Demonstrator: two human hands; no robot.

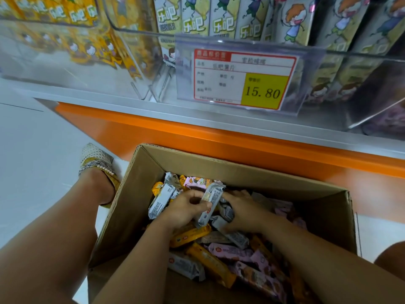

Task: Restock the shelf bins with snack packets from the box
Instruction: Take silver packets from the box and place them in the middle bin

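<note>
In the box at six o'clock the left hand grips a grey packet, the right hand lies among packets at its three o'clock, grip unclear, with the bins at twelve

**Floor below, shelf above**

The pale floor carries an open cardboard box, which seems to touch the orange base. A shoe stands just beside the box. The grey shelf above bears clear bins, one fronted by a price tag.
</note>
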